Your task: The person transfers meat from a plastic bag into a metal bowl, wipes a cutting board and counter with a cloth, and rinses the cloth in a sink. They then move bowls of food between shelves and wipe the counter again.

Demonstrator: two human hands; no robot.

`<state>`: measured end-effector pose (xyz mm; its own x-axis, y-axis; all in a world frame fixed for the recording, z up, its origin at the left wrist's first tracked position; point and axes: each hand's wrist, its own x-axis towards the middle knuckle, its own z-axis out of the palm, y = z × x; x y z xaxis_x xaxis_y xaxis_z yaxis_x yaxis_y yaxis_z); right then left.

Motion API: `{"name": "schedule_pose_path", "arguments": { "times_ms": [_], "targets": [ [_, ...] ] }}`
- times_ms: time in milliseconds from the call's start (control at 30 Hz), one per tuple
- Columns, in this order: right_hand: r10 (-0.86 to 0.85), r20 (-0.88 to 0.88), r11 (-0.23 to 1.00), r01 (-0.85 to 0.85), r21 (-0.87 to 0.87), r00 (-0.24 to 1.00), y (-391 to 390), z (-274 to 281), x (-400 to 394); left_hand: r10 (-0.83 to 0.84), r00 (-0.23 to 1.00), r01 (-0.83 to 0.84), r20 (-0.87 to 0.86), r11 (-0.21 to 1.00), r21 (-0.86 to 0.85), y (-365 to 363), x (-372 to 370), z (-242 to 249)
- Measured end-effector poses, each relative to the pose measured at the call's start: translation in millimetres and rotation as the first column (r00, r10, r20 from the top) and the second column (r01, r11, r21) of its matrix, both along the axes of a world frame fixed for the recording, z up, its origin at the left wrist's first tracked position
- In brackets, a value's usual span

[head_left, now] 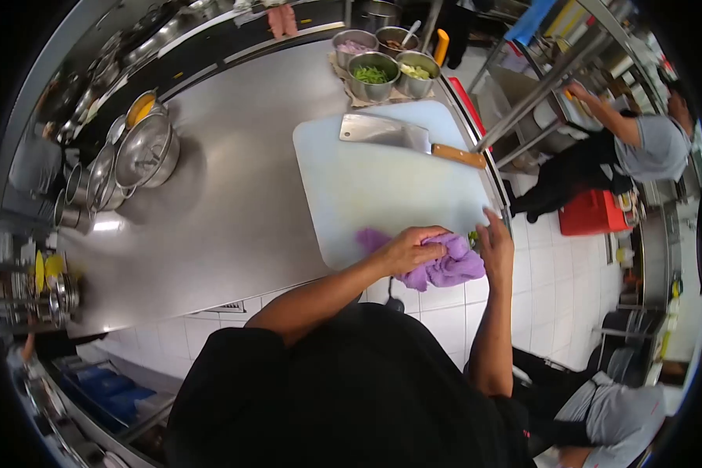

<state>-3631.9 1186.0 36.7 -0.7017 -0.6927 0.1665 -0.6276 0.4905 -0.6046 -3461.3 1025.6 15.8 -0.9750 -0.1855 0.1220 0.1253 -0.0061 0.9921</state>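
Observation:
My left hand (415, 249) is closed around a bunched purple cloth (454, 267) at the near edge of the white cutting board (374, 183). Part of the cloth trails on the board to the left of my wrist. My right hand (497, 248) is just right of the cloth, its fingers stretched out and apart, with nothing visible in them. Some small green bits (473, 239) show between the cloth and my right hand. A cleaver (386, 131) with a wooden handle lies flat across the far part of the board, beyond both hands.
Behind the board are metal containers of chopped food, including one with greens (372, 76). Metal bowls and strainers (146, 152) sit on the left of the steel table (242, 156). A metal rack post (534, 97) rises at right. Other people stand at right, near a red bin (593, 213).

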Motion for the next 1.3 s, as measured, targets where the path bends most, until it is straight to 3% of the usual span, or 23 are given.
{"name": "schedule_pose_path", "arguments": {
  "times_ms": [33,67,133,200,267,367,400,467,567,667,700,733,800,867,900,933,1000,1100,1200,1267,1300],
  "targets": [
    [0.081,-0.162,0.996,-0.083,-0.009,0.983,-30.1,2.5,-19.4,0.078,0.997,-0.08,0.026,0.993,0.086,-4.9,-0.8,4.6],
    [0.153,-0.314,0.986,-0.164,-0.007,0.937,-56.4,1.6,-35.1,0.2,0.965,-0.227,0.168,0.961,0.157,-17.4,2.6,21.0],
    [0.271,-0.476,0.955,-0.296,0.024,0.836,-102.3,-7.4,-67.4,0.435,0.889,-0.458,0.144,0.838,0.296,-56.2,7.9,48.9],
    [0.344,-0.531,0.939,-0.286,0.19,0.774,-129.3,-33.0,-90.2,0.743,0.669,-0.68,0.012,0.605,0.414,-92.7,7.5,65.4],
    [0.427,-0.523,0.9,-0.295,0.32,0.737,-135.3,-38.1,-100.3,0.876,0.482,-0.84,0.003,0.461,0.285,-128.5,10.4,70.2],
    [0.567,-0.391,0.796,-0.36,0.486,0.725,-112.0,-9.8,-100.4,0.91,0.409,-0.904,-0.063,0.414,0.108,-162.7,1.2,61.1],
    [0.594,-0.328,0.778,-0.42,0.467,0.735,-93.6,-14.9,-106.4,0.931,0.354,-0.929,-0.091,0.339,-0.146,-172.2,-4.1,50.2],
    [0.589,-0.023,0.749,-0.536,0.389,0.808,-43.7,7.1,-113.1,0.941,0.282,-0.794,-0.186,0.12,-0.595,-186.4,-18.9,18.2],
    [0.502,0.306,0.776,-0.578,0.254,0.809,48.1,12.1,-136.2,0.94,0.223,-0.347,-0.26,-0.172,-0.922,-163.7,-45.2,-30.8],
    [0.371,0.275,0.822,-0.451,0.348,0.887,134.9,22.3,-143.8,0.838,0.447,-0.346,-0.313,-0.161,-0.924,-162.0,-80.1,-65.0],
    [0.313,0.261,0.847,-0.392,0.358,0.913,157.7,25.4,-143.8,0.826,0.478,-0.431,-0.299,-0.076,-0.899,-144.2,-92.7,-62.2],
    [0.256,0.244,0.892,-0.326,0.312,0.935,177.5,27.2,-142.7,0.813,0.506,-0.508,-0.288,0.011,-0.861,-115.3,-107.8,-56.9],
    [0.139,0.221,0.96,-0.186,0.209,0.965,203.8,29.8,-141.7,0.74,0.592,-0.536,-0.32,0.064,-0.842,-57.5,-135.4,-45.9],
    [0.065,0.161,0.973,-0.098,0.207,0.985,209.2,36.2,-148.8,0.623,0.742,-0.511,-0.247,0.288,-0.81,-0.4,-155.3,-29.9],
    [0.103,0.043,0.981,-0.108,0.159,0.994,207.1,34.4,-155.8,0.537,0.809,-0.481,-0.238,0.373,-0.794,22.3,-162.3,-27.0],
    [0.105,-0.002,0.967,-0.102,0.235,0.994,199.9,40.2,-162.4,0.447,0.863,-0.443,-0.233,0.452,-0.774,42.1,-166.4,-23.4],
    [0.214,-0.165,0.945,-0.161,0.284,0.963,180.5,51.1,-176.2,0.301,0.951,-0.293,-0.075,0.793,-0.534,72.2,-166.7,-0.6],
    [0.314,-0.282,0.907,-0.199,0.37,0.907,152.6,61.1,-189.7,0.272,0.959,-0.239,0.079,0.926,-0.293,82.6,-148.0,10.6],
    [0.419,-0.32,0.858,-0.255,0.447,0.85,125.1,74.4,-190.1,0.583,0.812,-0.583,0.019,0.812,0.008,52.1,-90.5,26.6],
    [0.458,-0.344,0.792,-0.201,0.577,0.82,100.9,86.8,-186.8,0.819,0.562,-0.792,-0.116,0.573,0.21,15.7,-40.3,42.7],
    [0.508,-0.35,0.774,-0.238,0.587,0.787,89.3,88.2,-189.9,0.906,0.385,-0.886,-0.178,0.416,0.205,-5.4,-13.4,46.5]
  ]
}}
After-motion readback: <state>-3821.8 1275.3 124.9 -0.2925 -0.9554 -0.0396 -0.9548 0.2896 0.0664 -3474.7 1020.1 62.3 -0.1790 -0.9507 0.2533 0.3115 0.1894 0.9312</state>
